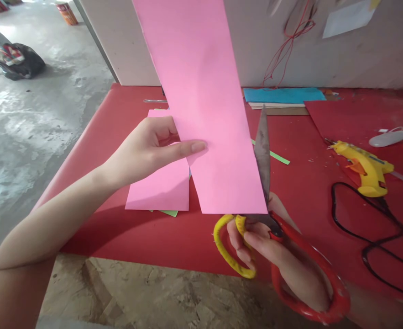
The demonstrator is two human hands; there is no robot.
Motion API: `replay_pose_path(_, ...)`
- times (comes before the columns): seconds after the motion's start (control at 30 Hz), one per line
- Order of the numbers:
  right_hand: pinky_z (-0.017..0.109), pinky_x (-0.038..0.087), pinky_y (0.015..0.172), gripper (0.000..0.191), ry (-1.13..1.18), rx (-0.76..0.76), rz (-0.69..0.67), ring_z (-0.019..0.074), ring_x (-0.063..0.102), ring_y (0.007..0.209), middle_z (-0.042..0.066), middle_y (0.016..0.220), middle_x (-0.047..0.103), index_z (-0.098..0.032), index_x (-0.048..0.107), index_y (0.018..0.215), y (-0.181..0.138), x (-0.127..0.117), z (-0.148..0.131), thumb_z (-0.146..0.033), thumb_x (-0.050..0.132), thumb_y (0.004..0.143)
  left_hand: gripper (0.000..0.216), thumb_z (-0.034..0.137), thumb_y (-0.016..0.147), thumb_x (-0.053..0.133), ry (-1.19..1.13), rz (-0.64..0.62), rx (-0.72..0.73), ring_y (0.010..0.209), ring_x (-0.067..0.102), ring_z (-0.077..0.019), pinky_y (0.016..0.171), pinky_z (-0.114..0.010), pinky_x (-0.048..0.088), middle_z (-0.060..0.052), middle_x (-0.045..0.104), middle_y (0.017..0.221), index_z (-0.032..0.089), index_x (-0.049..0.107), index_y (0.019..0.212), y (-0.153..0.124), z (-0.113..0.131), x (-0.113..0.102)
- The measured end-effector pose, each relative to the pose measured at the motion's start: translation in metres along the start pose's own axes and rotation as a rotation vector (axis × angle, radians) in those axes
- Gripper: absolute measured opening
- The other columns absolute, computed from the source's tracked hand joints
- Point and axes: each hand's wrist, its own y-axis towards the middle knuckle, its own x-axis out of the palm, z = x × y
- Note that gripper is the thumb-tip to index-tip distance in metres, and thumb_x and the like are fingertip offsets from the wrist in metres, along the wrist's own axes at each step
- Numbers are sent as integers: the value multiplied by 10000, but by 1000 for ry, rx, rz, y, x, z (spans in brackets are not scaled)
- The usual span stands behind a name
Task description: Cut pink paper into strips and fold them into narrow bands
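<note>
My left hand pinches a long pink paper sheet by its left edge, thumb on the front and fingers behind. The sheet is raised above the table. In my right hand is a pair of scissors with one yellow and one red handle loop. One blade points up along the sheet's lower right edge; the other lies mostly hidden at its bottom edge. A second pink paper piece rests on the table below my left hand, with green paper peeking out from under it.
A yellow glue gun with a black cord lies on the red table at the right. Blue paper is stacked at the back by the wall. A green strip lies behind the scissors. Red wires hang on the wall.
</note>
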Motion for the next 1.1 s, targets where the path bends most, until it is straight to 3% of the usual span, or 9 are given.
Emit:
replay_pose_path(0.13, 224, 347, 405, 175, 59, -42, -36, 77, 420, 462, -39, 643, 488, -224, 366, 930, 1, 1, 1, -295, 517, 877, 74, 303, 820, 671, -25, -38, 15, 853, 696, -171, 724, -276, 567, 44, 741, 882, 252, 720, 841, 0, 0, 0)
replay_pose_path(0.3, 233, 354, 375, 170, -26, -87, -26, 86, 441, 429, -33, 588, 501, -221, 347, 823, 8, 2, -7, -271, 495, 888, 75, 282, 818, 671, -42, -107, -2, 888, 690, -185, 764, -286, 578, 34, 737, 889, 268, 729, 864, 0, -1, 1)
replay_pose_path(0.67, 158, 314, 322, 164, -118, -106, 83, 34, 384, 366, -71, 568, 495, -222, 366, 847, 4, 2, -6, -306, 460, 951, 93, 298, 831, 658, -37, -136, -1, 896, 687, -171, 784, -274, 576, 42, 737, 899, 279, 734, 882, 0, -3, 2)
replay_pose_path(1.1, 100, 237, 334, 127, -51, -154, 31, 10, 306, 363, -108, 533, 418, -246, 368, 867, -3, -3, 5, -264, 450, 963, 91, 312, 817, 675, -30, -131, 4, 899, 687, -157, 767, -216, 566, 45, 735, 873, 262, 732, 867, 2, -6, 4)
